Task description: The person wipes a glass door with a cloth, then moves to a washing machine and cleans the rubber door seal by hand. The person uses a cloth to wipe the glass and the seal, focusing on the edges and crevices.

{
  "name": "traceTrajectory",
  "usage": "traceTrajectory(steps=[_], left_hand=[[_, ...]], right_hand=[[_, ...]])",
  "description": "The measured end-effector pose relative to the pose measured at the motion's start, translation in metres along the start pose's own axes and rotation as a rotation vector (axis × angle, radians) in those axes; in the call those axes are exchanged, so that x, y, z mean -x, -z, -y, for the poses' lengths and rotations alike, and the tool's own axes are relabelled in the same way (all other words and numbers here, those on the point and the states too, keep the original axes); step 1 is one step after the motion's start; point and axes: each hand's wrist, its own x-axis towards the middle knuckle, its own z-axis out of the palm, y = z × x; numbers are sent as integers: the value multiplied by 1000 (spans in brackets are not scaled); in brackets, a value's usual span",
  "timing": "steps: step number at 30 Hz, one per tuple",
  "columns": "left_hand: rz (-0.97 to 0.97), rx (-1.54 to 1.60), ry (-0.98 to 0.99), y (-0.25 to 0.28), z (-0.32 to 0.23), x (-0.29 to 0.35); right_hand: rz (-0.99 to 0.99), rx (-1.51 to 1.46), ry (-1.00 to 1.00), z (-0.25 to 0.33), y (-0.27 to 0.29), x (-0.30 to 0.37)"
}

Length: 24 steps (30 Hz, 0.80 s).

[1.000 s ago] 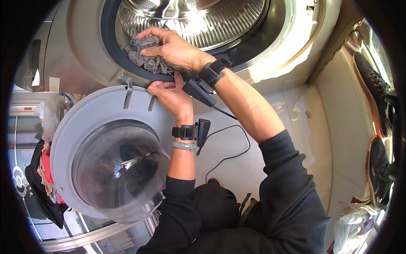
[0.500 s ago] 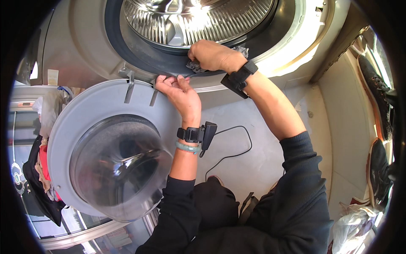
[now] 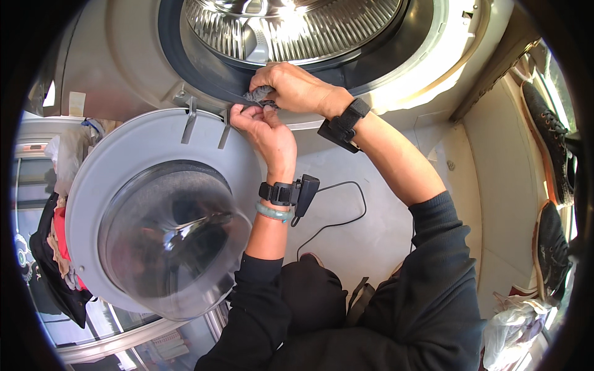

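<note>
A crumpled grey cloth (image 3: 258, 93) is bunched in my right hand (image 3: 298, 90), which presses it against the dark rubber door seal (image 3: 204, 77) of a front-loading washing machine. Just below, my left hand (image 3: 270, 139) is palm up with curled fingers, its thumb and fingertips pinching the seal's front lip. The two hands nearly meet at the cloth, and part of the lip is hidden behind them. Above them the ribbed metal drum (image 3: 309, 40) shows through the opening. At left, the round door (image 3: 83, 216) with its clear bowl (image 3: 173, 241) hangs swung out on its hinge (image 3: 185, 99).
A black cable (image 3: 334, 230) loops over the pale floor from the device strapped on my left wrist. Dark shoes (image 3: 547, 136) and a plastic bag (image 3: 513, 331) lie along the right side. Bags and clothes (image 3: 59, 241) lie beyond the door at left.
My right hand has slid left along the seal with the cloth, coming close to my left hand. The left hand has stayed nearly in place at the lip.
</note>
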Motion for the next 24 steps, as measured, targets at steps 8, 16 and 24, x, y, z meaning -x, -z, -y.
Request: traceTrajectory(steps=[8,16,24], left_hand=[[-41,-86,13,0,-6,-3],[-23,-160,37,9,-6,-18],[-2,-63,-17,6,-3,-5]], right_hand=[[306,87,-161,4,5,6],[375,30,-261,18,18,16],[53,-409,-311,12,50,17]])
